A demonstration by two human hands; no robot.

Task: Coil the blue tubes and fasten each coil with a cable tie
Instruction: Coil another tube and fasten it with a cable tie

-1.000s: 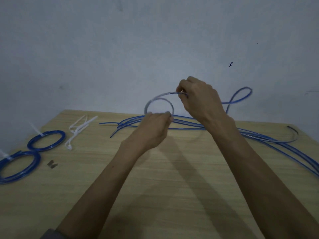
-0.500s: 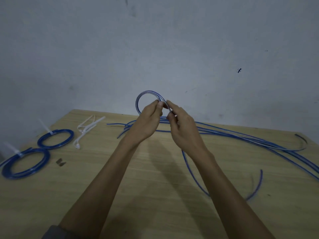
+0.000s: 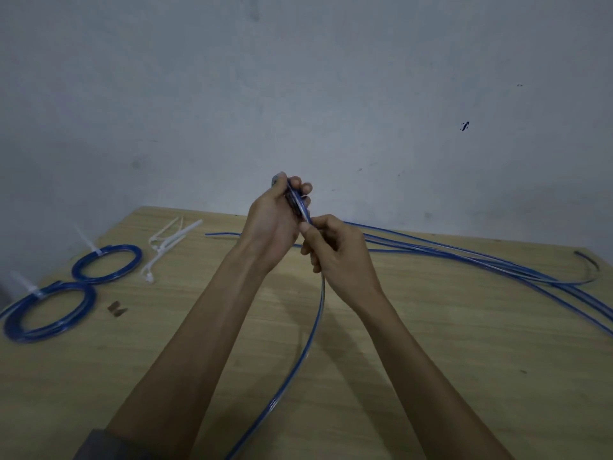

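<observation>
Above the wooden table (image 3: 431, 360) my left hand (image 3: 272, 224) grips a small coil of blue tube (image 3: 297, 202), seen almost edge-on between its fingers. Just below it my right hand (image 3: 335, 257) pinches the same tube, whose free length (image 3: 298, 363) curves down toward the near edge. Several loose blue tubes (image 3: 481, 260) lie across the table's far right. Two finished coils with white ties rest at the left: one nearer the wall (image 3: 107, 263), one nearer me (image 3: 49, 312). A bunch of white cable ties (image 3: 166, 247) lies beside them.
A grey wall (image 3: 298, 94) stands right behind the table's far edge. A small dark scrap (image 3: 116, 308) lies near the finished coils. A dark curved tube end (image 3: 587, 260) sits by the table's right corner.
The coil in my left hand has turned from an open loop to nearly edge-on. My right hand has moved from beyond the coil to just below it, and the free tube now trails toward me.
</observation>
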